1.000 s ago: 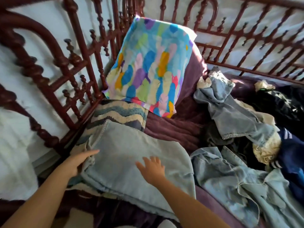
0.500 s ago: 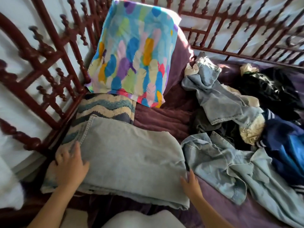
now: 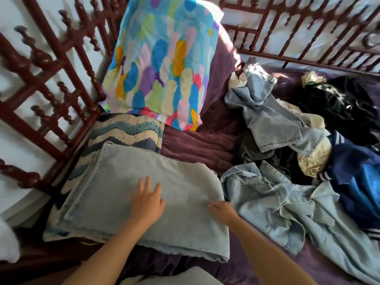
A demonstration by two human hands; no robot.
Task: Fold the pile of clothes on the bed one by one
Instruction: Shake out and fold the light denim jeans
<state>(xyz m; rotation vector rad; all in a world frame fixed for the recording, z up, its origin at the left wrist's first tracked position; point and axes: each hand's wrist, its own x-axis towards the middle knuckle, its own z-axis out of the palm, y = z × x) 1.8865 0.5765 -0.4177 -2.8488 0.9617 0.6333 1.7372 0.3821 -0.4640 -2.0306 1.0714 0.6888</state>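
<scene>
A folded pale denim garment [image 3: 115, 182] lies at the near left of the bed, on top of a folded wavy blue-and-cream cloth [image 3: 127, 130]. My left hand [image 3: 147, 199] rests flat on the middle of the denim, fingers straight. My right hand [image 3: 223, 211] touches the garment's right edge. To the right lies a loose pile: a light denim shirt [image 3: 277, 204], crumpled jeans [image 3: 267, 112], dark blue clothing [image 3: 357, 175] and black clothing [image 3: 337, 101].
A bright feather-print pillow [image 3: 164, 58] leans against the dark red wooden bed rails [image 3: 51, 64] at the back left. More rails [image 3: 308, 38] run along the far side. A purple blanket [image 3: 195, 145] covers the bed.
My left hand slid from the denim's left edge to its middle. My right hand moved from the lower right corner up along the right edge. The view shifted slightly.
</scene>
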